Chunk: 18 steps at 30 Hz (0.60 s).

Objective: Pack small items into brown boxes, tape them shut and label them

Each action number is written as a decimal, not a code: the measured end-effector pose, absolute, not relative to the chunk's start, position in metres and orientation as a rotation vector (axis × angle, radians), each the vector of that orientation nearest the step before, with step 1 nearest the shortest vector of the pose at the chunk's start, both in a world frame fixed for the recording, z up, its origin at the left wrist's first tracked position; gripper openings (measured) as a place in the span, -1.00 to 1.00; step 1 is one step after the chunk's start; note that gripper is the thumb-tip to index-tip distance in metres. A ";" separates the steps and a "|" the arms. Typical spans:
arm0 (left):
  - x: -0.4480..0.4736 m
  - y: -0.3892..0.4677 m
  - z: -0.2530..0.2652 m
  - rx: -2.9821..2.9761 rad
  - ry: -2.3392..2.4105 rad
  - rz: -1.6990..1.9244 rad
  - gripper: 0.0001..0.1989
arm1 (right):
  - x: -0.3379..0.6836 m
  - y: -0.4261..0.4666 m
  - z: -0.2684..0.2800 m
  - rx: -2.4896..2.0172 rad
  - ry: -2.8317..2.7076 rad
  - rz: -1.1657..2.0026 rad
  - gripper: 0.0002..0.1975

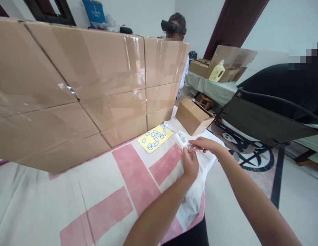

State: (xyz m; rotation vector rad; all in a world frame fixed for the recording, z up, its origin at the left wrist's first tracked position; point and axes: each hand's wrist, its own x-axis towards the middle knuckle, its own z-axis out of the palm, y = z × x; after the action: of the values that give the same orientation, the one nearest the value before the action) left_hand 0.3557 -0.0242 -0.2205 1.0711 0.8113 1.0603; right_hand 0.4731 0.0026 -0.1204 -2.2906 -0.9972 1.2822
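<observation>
Both hands meet near the right edge of the table. My left hand (190, 163) is closed, its thumb and fingertips pinched together beside a small white packet (182, 139) with a grey-green printed patch. My right hand (205, 145) is closed too, its fingertips bent toward the left ones and close to the packet's near edge. Whatever lies between the fingers is too small to make out. A yellow card (146, 145) with a winding chain of blue-outlined white tiles lies flat to the left of the packet.
Taped cardboard boxes (112, 68) form a wall along the table's far side, with a person (183, 77) behind it. An open carton (192, 116) stands beyond my hands. A pink-and-white cloth (97, 177) covers the table. At right are a dark folding chair (263, 116) and a yellow detergent bottle (216, 71).
</observation>
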 end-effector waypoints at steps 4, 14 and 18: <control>0.351 -0.022 -0.215 1.193 0.848 1.052 -0.81 | 0.472 0.001 -0.135 -2.061 -0.799 1.325 -0.62; 0.316 0.053 -0.211 1.701 0.963 1.027 -0.34 | 0.472 -0.012 -0.159 -1.799 -0.696 1.204 -0.72; 0.313 0.072 -0.217 1.986 0.778 0.907 -0.01 | 0.467 -0.014 -0.163 -1.735 -0.701 1.194 -0.77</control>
State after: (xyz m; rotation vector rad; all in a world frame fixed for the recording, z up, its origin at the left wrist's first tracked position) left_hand 0.3127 0.0719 -0.2167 1.9858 0.7778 0.9066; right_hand 0.4670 -0.0145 -0.1626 -1.7346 -0.7007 1.1944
